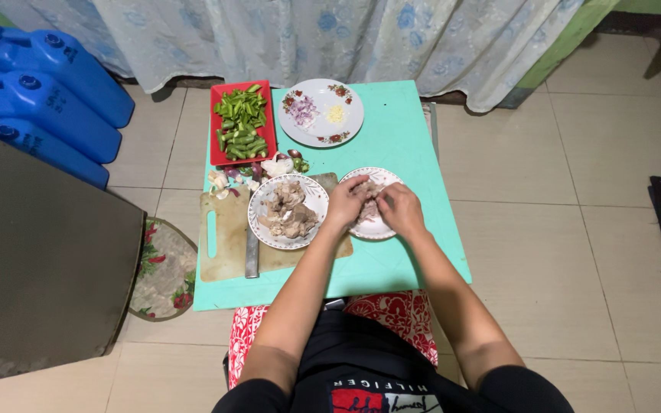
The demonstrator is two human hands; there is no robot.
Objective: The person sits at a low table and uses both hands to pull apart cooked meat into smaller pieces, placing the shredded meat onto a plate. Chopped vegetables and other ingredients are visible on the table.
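Working meat [367,208] apart over the small flowered plate [376,228] at the near right of the mint-green table [407,138]. Left hand [346,200] and right hand [399,208] close together over that plate, fingers curled down onto the pale chunks; looks like a pinching grip on one piece from both sides, though the fingertips hide the contact itself. Meat directly under and between the two hands, touching them, on the plate rather than lifted clear of it.

Judging by the spread, well into the preparation. Already cut: green pods in short lengths filling the red tray [243,124] at the far left; minced red onion and a little heap of garlic on the big flowered plate [321,112] far centre. Peelings and trimmings [258,170] scattered between tray and wooden cutting board [227,237]. Knife [252,256] lying idle on the board, blade pointing away, left of the hands and apart from them. Bigger share of the meat piled on the larger plate [288,210], just left of the left hand, resting partly on the board; seemingly either the finished pile or the stock yet to be pulled, cannot tell which. Nothing cooking in view.
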